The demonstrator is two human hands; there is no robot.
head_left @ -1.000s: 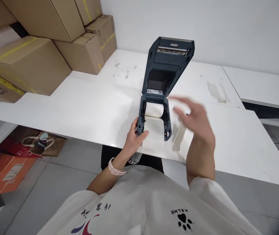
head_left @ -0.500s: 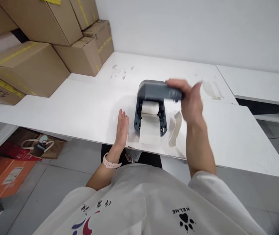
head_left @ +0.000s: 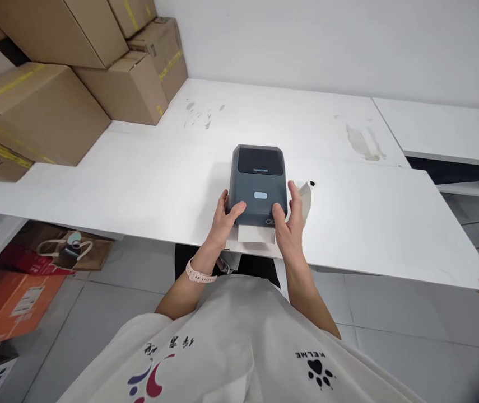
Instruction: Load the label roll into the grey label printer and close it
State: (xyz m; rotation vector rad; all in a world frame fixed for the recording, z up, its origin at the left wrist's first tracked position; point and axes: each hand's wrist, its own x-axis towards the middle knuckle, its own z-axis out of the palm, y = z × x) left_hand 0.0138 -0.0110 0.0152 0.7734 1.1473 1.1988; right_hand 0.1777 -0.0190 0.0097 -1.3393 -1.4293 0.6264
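Observation:
A dark grey label printer (head_left: pixel 260 187) stands on the white table with its lid down, a black window at the back and a pale button in the middle. White label paper (head_left: pixel 256 234) sticks out of its front. My left hand (head_left: pixel 223 223) holds the front left corner, thumb on the lid and fingers along the side. On the front right corner, my right hand (head_left: pixel 288 226) presses its thumb on the lid, its fingers by the side. Just right of that hand lies a curled strip of paper (head_left: pixel 306 201), partly hidden by the fingers. The roll inside the printer is hidden.
Cardboard boxes (head_left: pixel 41 106) are stacked on the left of the white table (head_left: pixel 369 218). A worn patch (head_left: pixel 363 143) marks the surface at the back right. Below on the left sit an orange box (head_left: pixel 16 305) and a paper bag (head_left: pixel 96 254). A wall rises behind.
The printer's lid has swung down and shut, covering the paper roll. My right hand has come down to the front right corner, and my left hand has moved in against the left side.

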